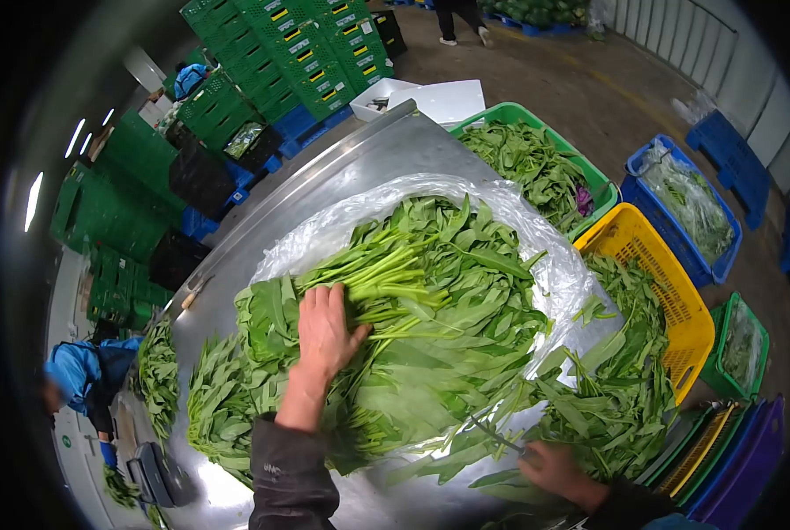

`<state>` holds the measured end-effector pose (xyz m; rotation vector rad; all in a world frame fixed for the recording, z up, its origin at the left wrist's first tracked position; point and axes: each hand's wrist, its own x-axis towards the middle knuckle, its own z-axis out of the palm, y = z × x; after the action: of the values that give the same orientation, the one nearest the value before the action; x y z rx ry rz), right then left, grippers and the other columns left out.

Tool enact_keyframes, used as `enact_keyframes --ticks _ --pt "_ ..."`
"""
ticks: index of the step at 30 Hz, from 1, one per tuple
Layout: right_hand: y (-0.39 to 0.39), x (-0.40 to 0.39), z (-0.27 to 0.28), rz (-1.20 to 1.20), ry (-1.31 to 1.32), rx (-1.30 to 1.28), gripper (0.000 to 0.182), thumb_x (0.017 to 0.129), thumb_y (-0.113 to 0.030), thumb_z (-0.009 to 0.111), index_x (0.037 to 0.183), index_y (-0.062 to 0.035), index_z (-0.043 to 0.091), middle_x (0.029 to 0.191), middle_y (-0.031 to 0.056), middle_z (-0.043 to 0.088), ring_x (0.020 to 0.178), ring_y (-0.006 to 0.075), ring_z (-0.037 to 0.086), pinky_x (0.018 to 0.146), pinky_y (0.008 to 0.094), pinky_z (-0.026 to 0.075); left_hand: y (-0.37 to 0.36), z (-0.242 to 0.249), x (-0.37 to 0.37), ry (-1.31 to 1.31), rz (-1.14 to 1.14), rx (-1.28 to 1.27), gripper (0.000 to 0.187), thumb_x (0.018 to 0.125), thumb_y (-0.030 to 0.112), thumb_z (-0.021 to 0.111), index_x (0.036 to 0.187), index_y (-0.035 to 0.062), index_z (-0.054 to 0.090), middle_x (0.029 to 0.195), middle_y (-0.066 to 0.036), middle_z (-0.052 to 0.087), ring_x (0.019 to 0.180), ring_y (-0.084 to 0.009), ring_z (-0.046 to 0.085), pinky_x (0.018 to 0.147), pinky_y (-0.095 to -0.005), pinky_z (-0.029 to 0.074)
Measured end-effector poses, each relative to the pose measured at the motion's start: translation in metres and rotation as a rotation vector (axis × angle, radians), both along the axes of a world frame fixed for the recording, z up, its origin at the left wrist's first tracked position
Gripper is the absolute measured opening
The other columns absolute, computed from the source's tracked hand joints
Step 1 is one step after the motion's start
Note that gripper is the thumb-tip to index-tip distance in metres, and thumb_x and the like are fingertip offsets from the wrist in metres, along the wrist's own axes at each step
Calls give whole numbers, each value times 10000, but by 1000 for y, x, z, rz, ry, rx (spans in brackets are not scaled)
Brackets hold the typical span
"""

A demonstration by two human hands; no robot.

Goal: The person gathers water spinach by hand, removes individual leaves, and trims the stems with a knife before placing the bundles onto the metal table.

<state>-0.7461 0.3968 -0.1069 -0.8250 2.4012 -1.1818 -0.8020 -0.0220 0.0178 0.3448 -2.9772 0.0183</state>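
Observation:
On the steel table lies a large heap of leafy greens (474,283) with long pale stems, like water spinach, partly on clear plastic sheeting (554,265). My left hand (326,331) rests on the heap, fingers stretched over the leaves and thumb apart, beside a bundle of cut stems (381,274). Low on the right, my right hand (554,468) is closed round a thin, dark, knife-like tool (496,435) that points up and left over loose leaves. That hand is slightly blurred, and its grip is partly hidden.
A wooden-handled tool (196,291) lies by the left edge of the steel table (395,146). Greens fill a green crate (510,110) and a yellow basket (677,309). A blue crate (704,265) stands beyond. A co-worker in blue (90,371) bends at left. Green crates (298,53) are stacked behind.

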Motion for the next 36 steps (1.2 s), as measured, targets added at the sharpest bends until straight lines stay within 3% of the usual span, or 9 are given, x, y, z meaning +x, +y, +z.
enact_keyframes --ticks 5,11,13,17,18,22,25,29,36 --pt "1 0 -2 13 -2 13 303 730 -261 758 950 -93 635 746 82 679 611 263 665 551 355 523 1 -6 8 63 -23 41 689 686 269 783 1223 -54 496 1000 -169 513 953 -330 492 857 -399 421" --pt "0 0 -2 16 -21 17 301 732 -270 756 946 -98 633 740 78 678 600 266 663 542 355 524 -30 -8 -20 130 -15 -78 730 697 374 772 1241 -34 505 1260 -236 484 1259 -378 392 1041 -484 294" --pt "1 0 -4 14 -29 21 302 733 -272 755 946 -98 631 739 78 678 598 267 662 541 356 524 -41 -12 -30 8 -44 108 803 674 410 790 1278 -19 481 1281 -239 481 1290 -387 361 1065 -492 271" --pt "3 3 -10 6 -24 13 313 731 -275 756 955 -100 625 727 73 673 588 267 657 540 359 521 -54 -5 -47 -244 85 335 857 642 401 817 1295 -20 457 1170 -214 552 1130 -359 518 960 -405 420" --pt "3 3 -12 13 -17 4 319 730 -276 756 960 -100 622 722 71 671 582 268 655 539 361 520 -53 -5 -48 -181 23 262 726 648 356 816 1207 -15 538 1070 -191 593 992 -338 587 861 -380 478" --pt "5 6 -15 4 -46 39 327 728 -278 757 964 -101 616 717 68 668 585 270 654 541 363 518 -47 11 -45 -121 40 252 511 640 266 814 1023 -26 644 942 -159 620 861 -302 613 792 -382 489" --pt "4 3 -12 20 -9 21 330 727 -279 757 968 -105 611 717 66 670 590 271 655 543 364 519 -39 19 -36 -44 78 204 485 645 187 816 1041 -23 632 909 -158 599 834 -310 610 764 -379 494" --pt "3 3 -9 22 -27 19 321 730 -277 755 962 -110 611 717 65 672 586 269 656 538 364 519 -31 -13 -27 55 5 141 615 665 184 792 1198 14 536 1098 -186 529 1016 -373 516 894 -415 431" --pt "3 6 -14 17 -20 56 317 733 -298 753 952 -113 617 710 65 672 587 267 655 543 355 521 -14 23 -53 210 -67 305 518 736 87 667 1228 18 523 1275 -208 496 1210 -388 451 1044 -413 357"
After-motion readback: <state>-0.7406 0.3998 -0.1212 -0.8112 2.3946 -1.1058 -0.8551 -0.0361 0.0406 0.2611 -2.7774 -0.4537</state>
